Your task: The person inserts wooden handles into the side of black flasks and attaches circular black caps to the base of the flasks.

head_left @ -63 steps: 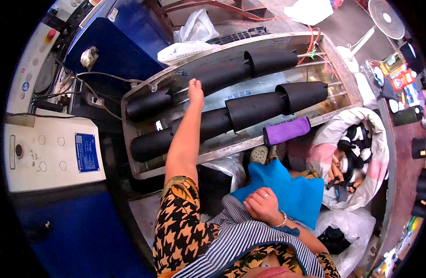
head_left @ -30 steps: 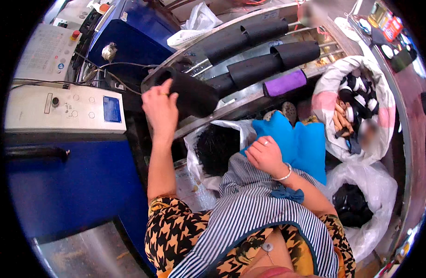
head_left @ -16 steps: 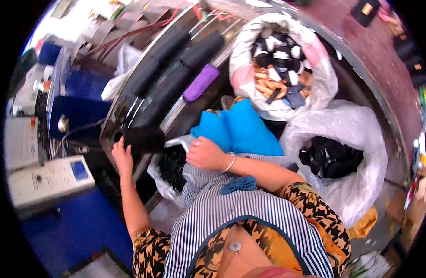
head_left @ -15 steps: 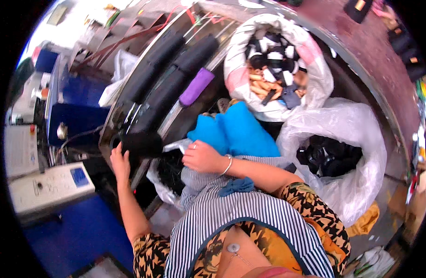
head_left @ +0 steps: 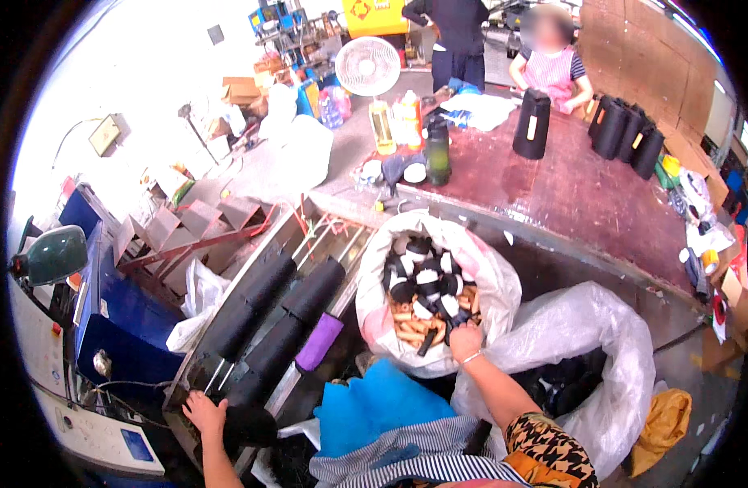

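Observation:
My left hand is at the near end of the rack, its fingers spread against the end of a short black cylinder. Long black foam-like rolls lie on metal rods beyond it, alongside a purple sleeve. My right hand reaches into a white woven sack. Its fingers curl at the black-and-white rolled pieces and tan tube-like pieces inside; what they grip is hidden. A blue cloth covers my lap.
A clear plastic bag holding black pieces stands right of the sack. Beyond is a dark red table with black cylinders, bottles and a person in a pink apron. A blue machine stands at left.
My right hand has moved from my lap out into the white sack. My left hand stays by the short black cylinder. The view has tipped up, bringing the far table into sight.

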Available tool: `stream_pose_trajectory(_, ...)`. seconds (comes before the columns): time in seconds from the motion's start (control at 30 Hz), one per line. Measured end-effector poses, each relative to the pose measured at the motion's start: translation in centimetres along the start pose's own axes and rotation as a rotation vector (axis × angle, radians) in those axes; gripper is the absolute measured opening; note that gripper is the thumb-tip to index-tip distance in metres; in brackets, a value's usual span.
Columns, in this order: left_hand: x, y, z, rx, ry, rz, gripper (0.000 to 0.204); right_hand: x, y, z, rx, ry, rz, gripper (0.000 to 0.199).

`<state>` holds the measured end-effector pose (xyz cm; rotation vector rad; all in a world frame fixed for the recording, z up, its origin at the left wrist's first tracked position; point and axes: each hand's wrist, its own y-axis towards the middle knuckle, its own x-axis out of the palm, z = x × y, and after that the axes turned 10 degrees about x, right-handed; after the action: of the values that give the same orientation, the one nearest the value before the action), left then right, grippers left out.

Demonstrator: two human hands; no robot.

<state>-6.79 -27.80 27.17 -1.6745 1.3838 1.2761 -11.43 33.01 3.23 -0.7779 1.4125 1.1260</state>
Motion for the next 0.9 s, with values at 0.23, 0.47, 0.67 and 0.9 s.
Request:
stream_pose_trajectory(0.23, -1.3, 1.6, -3.1, -0.178, -0.27, -0.368, 0.054, -6.8, 4.2, 2.5, 0.381, 0.823, -0.184, 0.03)
stream_pose_trajectory(0.47, -12.3, -0.6, 4.9, 0.268, -0.553, 0.327, 0.038, -17.0, 4.8, 1.2, 0.398, 1.827, -0.103, 0.026)
stream_pose_trajectory(0.67, -20.4, -4.9, 18.9, 0.844, -0.862, 0.517, 0.029, -30.6, -1.7, -10.6, -0.577, 1.569, -0.007, 0.036)
stream_pose_trajectory(0.9, -20.1, -8.1, 22.7, 0.787, -1.235, 0.535, 0.026, -30.4, -3.0, -10.9, -0.648, 1.275, 0.364, 0.058)
